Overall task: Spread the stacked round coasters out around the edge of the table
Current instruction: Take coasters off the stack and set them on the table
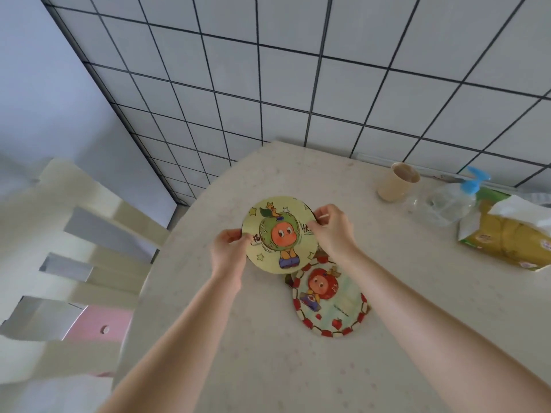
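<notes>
Nearest on the pale speckled worktop [268, 368] lies a round coaster with a red strawberry border [329, 305] and a red cartoon figure, flat on the surface right of centre. Whether more coasters lie under it cannot be told, though a darker edge peeks out at its far left side.

Just beyond it, both bare forearms reach in from the near edge. The left hand [228, 251] pinches the left rim of a yellow-green coaster [280, 235] with a green-hooded cartoon figure, thumb on top. The right hand [332, 231] pinches its right rim the same way, so each grip is closed on that one disc. This coaster is tilted toward the camera and overlaps the far edge of the strawberry one; it looks lifted, not lying flat.

Farther right stand a beige paper cup [398, 181], a clear bottle with a blue pump top [447, 204], and a green-and-gold tissue pack [512, 234].

On the left, beside the worktop, is a cream slatted chair back [98, 234]. Behind everything rises a white tiled wall [298, 70] with dark grout lines.
</notes>
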`<move>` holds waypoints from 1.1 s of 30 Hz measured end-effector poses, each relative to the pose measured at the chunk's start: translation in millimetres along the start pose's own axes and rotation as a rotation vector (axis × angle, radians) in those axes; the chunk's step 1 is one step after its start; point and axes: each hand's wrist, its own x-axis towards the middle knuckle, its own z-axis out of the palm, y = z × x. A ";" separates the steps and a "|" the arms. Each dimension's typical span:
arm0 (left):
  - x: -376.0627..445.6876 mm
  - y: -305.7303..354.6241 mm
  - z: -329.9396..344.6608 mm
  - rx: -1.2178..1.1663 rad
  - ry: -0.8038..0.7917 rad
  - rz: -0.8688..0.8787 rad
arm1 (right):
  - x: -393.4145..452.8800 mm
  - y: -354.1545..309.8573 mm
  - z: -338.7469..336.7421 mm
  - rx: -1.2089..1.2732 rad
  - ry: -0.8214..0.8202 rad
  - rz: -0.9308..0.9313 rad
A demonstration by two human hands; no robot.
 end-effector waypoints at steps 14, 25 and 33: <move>99.2 4.6 -17.3 -0.026 -0.002 -0.149 | 99.4 -22.4 91.0 -0.037 -0.089 0.119; 80.7 -8.3 -20.2 0.117 0.024 -0.034 | 94.7 -29.8 93.4 -0.190 -0.125 0.032; 29.5 -27.6 -73.5 -0.078 -0.016 -0.083 | 7.6 -31.6 75.4 -0.083 -0.220 0.062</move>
